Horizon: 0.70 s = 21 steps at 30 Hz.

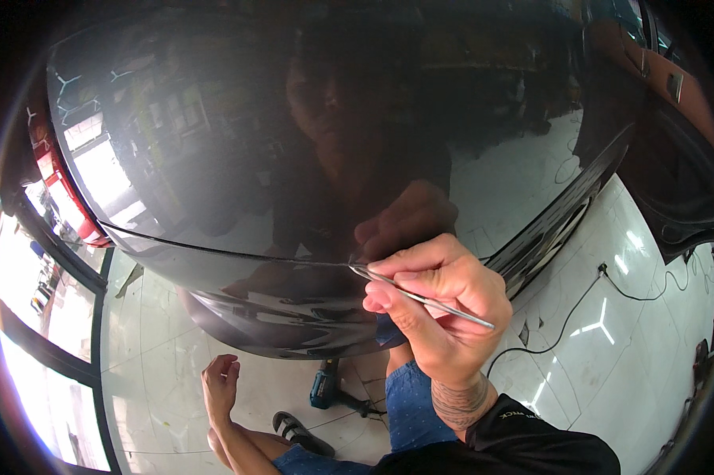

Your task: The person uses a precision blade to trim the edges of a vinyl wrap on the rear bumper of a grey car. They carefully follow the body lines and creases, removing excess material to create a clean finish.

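Observation:
A glossy dark grey car body panel [214, 174] fills the upper middle. Its lower seam runs from a red tail light [68, 198] toward my right hand [448, 297]. Thumb and fingers of that hand pinch a slim metal tool [444, 307] with a narrow tip; I cannot make out its exact kind. The tip is at the seam's right end, above the bumper [293, 317]. My left hand [220, 384] hangs low at the left, below the bumper, over my bent leg. Its fingers are loosely curled, with nothing visible in them.
A teal and black heat gun [325, 385] lies on the tiled floor under the bumper. A black cord [559, 328] crosses the tiles at the right. Beyond the wheel arch [551, 229], a car door [658, 134] stands open. Glass panes in dark frames [56, 372] border the left.

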{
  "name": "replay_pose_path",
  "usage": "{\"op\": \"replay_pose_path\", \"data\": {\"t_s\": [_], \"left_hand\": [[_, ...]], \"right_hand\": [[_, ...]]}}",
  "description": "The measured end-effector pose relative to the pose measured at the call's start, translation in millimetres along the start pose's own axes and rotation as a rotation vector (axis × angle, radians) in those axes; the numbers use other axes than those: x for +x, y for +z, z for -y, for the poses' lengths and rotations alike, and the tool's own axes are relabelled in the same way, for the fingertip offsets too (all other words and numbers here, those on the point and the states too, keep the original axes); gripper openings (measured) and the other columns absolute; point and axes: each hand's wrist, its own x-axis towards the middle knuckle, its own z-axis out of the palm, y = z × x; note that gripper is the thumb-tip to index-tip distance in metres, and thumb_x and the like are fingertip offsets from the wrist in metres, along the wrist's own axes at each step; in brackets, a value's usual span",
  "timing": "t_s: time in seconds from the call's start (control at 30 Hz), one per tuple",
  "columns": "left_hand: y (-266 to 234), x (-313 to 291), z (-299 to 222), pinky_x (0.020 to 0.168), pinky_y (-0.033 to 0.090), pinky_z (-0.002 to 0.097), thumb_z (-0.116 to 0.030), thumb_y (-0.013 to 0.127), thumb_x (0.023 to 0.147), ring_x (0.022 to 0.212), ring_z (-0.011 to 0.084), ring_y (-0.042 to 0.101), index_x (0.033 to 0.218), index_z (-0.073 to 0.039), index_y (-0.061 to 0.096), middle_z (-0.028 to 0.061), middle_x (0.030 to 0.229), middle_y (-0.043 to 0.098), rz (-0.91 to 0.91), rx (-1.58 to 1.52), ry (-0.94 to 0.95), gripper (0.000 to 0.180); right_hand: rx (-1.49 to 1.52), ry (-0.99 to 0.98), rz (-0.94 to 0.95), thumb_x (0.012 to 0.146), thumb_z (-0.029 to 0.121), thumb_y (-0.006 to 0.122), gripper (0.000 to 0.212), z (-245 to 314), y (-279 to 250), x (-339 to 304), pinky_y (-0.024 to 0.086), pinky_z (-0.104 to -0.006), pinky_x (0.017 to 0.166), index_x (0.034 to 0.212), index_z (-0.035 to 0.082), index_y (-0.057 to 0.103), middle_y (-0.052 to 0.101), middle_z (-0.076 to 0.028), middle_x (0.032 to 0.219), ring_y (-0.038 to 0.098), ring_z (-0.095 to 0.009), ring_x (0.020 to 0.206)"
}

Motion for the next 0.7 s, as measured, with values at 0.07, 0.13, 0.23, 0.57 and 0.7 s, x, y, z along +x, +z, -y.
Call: {"op": "replay_pose_path", "data": {"t_s": [0.07, 0.13, 0.23, 0.57, 0.7], "left_hand": [[0.2, 0.1, -2.5, 0.057, 0.047, 0.0315, -0.005, 0.06, 0.081, 0.062, 0.0195, 0.059, 0.093, 0.001, 0.064, 0.0139, 0.076, 0.065, 0.002, 0.0, 0.002, 0.014], [0.7, 0.2, -3.5, 0.058, 0.047, 0.0315, -0.005, 0.06, 0.081, 0.063, 0.0196, 0.06, 0.093, 0.001, 0.064, 0.0139, 0.075, 0.065, 0.007, -0.002, -0.005, 0.014], [0.5, 0.4, -3.8, 0.06, 0.048, 0.0318, -0.004, 0.06, 0.081, 0.063, 0.02, 0.061, 0.094, 0.001, 0.064, 0.014, 0.075, 0.065, 0.017, 0.009, -0.002, 0.015], [1.1, 1.1, -3.0, 0.06, 0.048, 0.0323, -0.005, 0.061, 0.08, 0.064, 0.0214, 0.061, 0.095, 0.001, 0.063, 0.0145, 0.078, 0.065, 0.038, -0.005, 0.023, 0.016], [-0.5, -0.4, -3.4, 0.06, 0.048, 0.0322, -0.005, 0.061, 0.08, 0.065, 0.0206, 0.061, 0.095, 0.001, 0.063, 0.0141, 0.077, 0.065, 0.049, -0.004, 0.011, 0.016]], "right_hand": [[0.025, 0.013, -0.035, 0.077, -0.008, 0.068, 0.014, 1.1, 1.9, 0.3, 0.058, -0.0269, 0.061, 0.079, -0.008, 0.054, 0.063, -0.022, 0.086, 0.068, -0.02, 0.069], [0.096, 0.072, -0.107, 0.077, -0.008, 0.068, 0.01, 3.6, 6.2, -0.7, 0.056, -0.0232, 0.06, 0.078, -0.007, 0.058, 0.065, -0.018, 0.084, 0.068, -0.017, 0.07], [0.176, 0.099, -0.115, 0.081, -0.008, 0.065, 0.007, 3.2, 7.5, -2.4, 0.058, -0.0247, 0.062, 0.08, -0.009, 0.058, 0.064, -0.02, 0.086, 0.068, -0.018, 0.072], [0.258, 0.114, -0.144, 0.082, -0.006, 0.064, 0.009, 4.6, 12.6, -2.6, 0.058, -0.0261, 0.063, 0.084, -0.009, 0.055, 0.063, -0.021, 0.088, 0.068, -0.019, 0.073], [0.351, 0.097, -0.128, 0.082, -0.007, 0.064, 0.011, 5.4, 12.9, 1.3, 0.058, -0.0267, 0.064, 0.087, -0.009, 0.054, 0.062, -0.022, 0.09, 0.068, -0.02, 0.073]]}}
